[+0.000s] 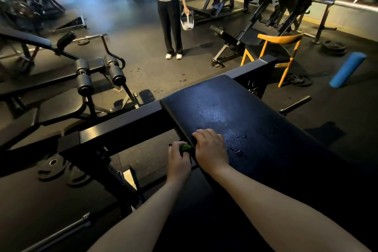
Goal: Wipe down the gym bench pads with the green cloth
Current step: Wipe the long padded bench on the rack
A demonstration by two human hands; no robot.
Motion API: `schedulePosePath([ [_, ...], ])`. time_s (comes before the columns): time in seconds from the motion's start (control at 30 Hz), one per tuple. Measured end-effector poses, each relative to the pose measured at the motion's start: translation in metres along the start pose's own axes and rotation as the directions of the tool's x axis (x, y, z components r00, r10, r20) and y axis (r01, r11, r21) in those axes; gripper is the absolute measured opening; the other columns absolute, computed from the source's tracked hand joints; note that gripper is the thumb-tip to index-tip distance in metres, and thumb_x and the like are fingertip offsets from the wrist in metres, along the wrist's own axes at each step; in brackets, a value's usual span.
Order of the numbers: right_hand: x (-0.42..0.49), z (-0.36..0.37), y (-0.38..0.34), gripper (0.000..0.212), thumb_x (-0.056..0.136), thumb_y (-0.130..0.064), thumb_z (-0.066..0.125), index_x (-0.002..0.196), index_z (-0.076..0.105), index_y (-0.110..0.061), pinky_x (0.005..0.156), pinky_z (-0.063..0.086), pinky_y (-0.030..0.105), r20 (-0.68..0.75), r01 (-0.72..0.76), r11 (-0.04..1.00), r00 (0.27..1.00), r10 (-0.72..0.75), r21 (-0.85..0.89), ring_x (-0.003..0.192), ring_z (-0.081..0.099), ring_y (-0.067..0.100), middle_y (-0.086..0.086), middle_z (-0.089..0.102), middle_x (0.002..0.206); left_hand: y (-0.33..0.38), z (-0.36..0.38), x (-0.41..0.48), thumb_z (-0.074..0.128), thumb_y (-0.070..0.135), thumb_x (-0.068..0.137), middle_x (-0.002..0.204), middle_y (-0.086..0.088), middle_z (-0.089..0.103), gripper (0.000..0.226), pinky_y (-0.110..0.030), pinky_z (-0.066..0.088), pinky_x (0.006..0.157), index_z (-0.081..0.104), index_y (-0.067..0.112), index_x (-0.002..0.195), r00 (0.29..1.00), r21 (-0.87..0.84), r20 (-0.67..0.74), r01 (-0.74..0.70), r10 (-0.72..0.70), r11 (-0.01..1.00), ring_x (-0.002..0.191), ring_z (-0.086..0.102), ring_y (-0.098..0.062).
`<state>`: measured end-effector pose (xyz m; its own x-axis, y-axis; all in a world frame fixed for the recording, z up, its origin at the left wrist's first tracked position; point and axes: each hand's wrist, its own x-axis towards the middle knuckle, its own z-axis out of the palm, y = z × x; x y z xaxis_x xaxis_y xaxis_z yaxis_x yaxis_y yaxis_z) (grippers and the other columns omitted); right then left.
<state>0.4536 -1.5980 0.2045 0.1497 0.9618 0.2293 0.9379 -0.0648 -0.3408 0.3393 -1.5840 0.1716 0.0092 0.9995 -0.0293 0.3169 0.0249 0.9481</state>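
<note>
Bench pad (255, 129), left edge: cloth in hand, surface wet.
A roller bench (98, 75) stands left, and a frame beam (126, 127) meets the pad's left edge. The left hand (178, 161) clenches the bunched green cloth (185, 147) at that edge; the right hand (210, 149) lies flat beside it. The black pad shows droplets. A yellow chair (280, 41) and blue foam roller (347, 69) stand well clear.

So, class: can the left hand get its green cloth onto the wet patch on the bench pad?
Probably not directly: the right hand rests on the bench pad between green cloth and wet patch.
</note>
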Motion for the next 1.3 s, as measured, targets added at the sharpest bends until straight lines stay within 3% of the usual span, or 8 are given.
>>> schedulePosePath([
  [0.13, 0.001, 0.006, 0.002, 0.030, 0.086, -0.014, 0.053, 0.110, 0.067, -0.023, 0.091, 0.039, 0.040, -0.051, -0.017, 0.999, 0.999, 0.019, 0.044, 0.121, 0.054, 0.019, -0.007, 0.065, 0.122, 0.019, -0.001, 0.037, 0.050, 0.010, 0.097, 0.115, -0.009, 0.056, 0.018, -0.042, 0.049, 0.093, 0.056, 0.023, 0.109, 0.989, -0.055, -0.129, 0.068, -0.074, 0.996, 0.103, 0.056, -0.025],
  [0.27, 0.000, 0.006, 0.005, 0.031, 0.083, -0.011, 0.054, 0.110, 0.067, -0.022, 0.091, 0.039, 0.038, -0.105, -0.041, 0.994, 0.993, 0.052, 0.105, 0.117, 0.056, 0.016, -0.008, 0.066, 0.115, 0.032, 0.007, 0.041, 0.051, 0.002, 0.095, 0.119, -0.008, 0.045, 0.021, -0.029, 0.037, 0.099, 0.058, 0.012, 0.112, 0.996, 0.048, -0.077, 0.037, -0.033, 0.998, 0.104, 0.046, -0.016],
  [0.47, -0.001, 0.004, 0.002, 0.042, 0.079, -0.015, 0.043, 0.112, 0.069, -0.017, 0.091, 0.041, 0.040, -0.145, -0.059, 0.987, 0.986, 0.081, 0.151, 0.113, 0.058, 0.018, -0.006, 0.068, 0.111, 0.008, -0.007, 0.004, 0.055, 0.004, 0.091, 0.116, 0.002, 0.045, 0.025, -0.040, 0.045, 0.095, 0.058, 0.017, 0.113, 0.986, 0.207, 0.132, -0.131, 0.105, 0.969, 0.103, 0.053, -0.019],
  [0.7, -0.002, 0.002, 0.002, 0.033, 0.084, -0.011, 0.051, 0.111, 0.069, -0.018, 0.089, 0.042, 0.037, -0.148, -0.056, 0.989, 0.986, 0.076, 0.136, 0.108, 0.059, 0.015, -0.007, 0.068, 0.107, 0.014, -0.053, 0.022, 0.059, 0.017, 0.091, 0.120, 0.005, 0.051, 0.033, -0.041, 0.050, 0.090, 0.058, 0.026, 0.123, 0.866, 0.367, 0.440, -0.413, 0.236, 0.833, 0.106, 0.058, -0.019],
  [0.83, -0.004, 0.000, 0.000, 0.026, 0.094, -0.027, 0.051, 0.114, 0.066, -0.024, 0.091, 0.038, 0.033, -0.125, -0.062, 0.989, 0.989, 0.079, 0.134, 0.110, 0.055, 0.008, -0.014, 0.065, 0.110, 0.020, -0.070, 0.045, 0.065, 0.012, 0.086, 0.119, 0.006, 0.059, 0.038, -0.038, 0.047, 0.098, 0.060, 0.025, 0.121, 0.821, 0.318, 0.462, -0.506, 0.335, 0.802, 0.112, 0.056, -0.017],
  [1.0, -0.009, -0.007, -0.014, 0.043, 0.096, -0.050, 0.037, 0.130, 0.057, -0.030, 0.102, 0.034, 0.036, -0.006, -0.100, 0.978, 0.995, 0.103, 0.185, 0.114, 0.050, 0.007, -0.015, 0.061, 0.113, 0.030, -0.076, 0.057, 0.067, 0.011, 0.088, 0.124, 0.011, 0.054, 0.050, -0.038, 0.049, 0.101, 0.051, 0.027, 0.133, 0.812, 0.187, 0.467, -0.477, 0.350, 0.859, 0.114, 0.055, -0.007],
  [1.1, -0.009, -0.008, -0.030, 0.047, 0.095, -0.051, 0.039, 0.135, 0.052, -0.032, 0.100, 0.038, 0.035, 0.036, -0.168, 0.919, 0.985, 0.166, 0.356, 0.113, 0.054, 0.009, -0.010, 0.063, 0.118, 0.033, -0.073, 0.052, 0.069, 0.012, 0.088, 0.124, 0.014, 0.047, 0.055, -0.034, 0.049, 0.101, 0.046, 0.030, 0.135, 0.826, 0.103, 0.433, -0.442, 0.360, 0.891, 0.114, 0.052, -0.003],
  [1.3, 0.005, -0.012, -0.058, 0.040, 0.097, -0.023, 0.054, 0.136, 0.051, -0.032, 0.099, 0.049, 0.029, 0.143, -0.295, 0.624, 0.949, 0.282, 0.724, 0.116, 0.054, 0.009, -0.002, 0.051, 0.128, 0.039, -0.071, 0.046, 0.073, 0.010, 0.084, 0.127, 0.006, 0.049, 0.060, -0.039, 0.052, 0.100, 0.047, 0.025, 0.136, 0.837, 0.004, 0.405, -0.404, 0.368, 0.915, 0.117, 0.055, -0.008],
])
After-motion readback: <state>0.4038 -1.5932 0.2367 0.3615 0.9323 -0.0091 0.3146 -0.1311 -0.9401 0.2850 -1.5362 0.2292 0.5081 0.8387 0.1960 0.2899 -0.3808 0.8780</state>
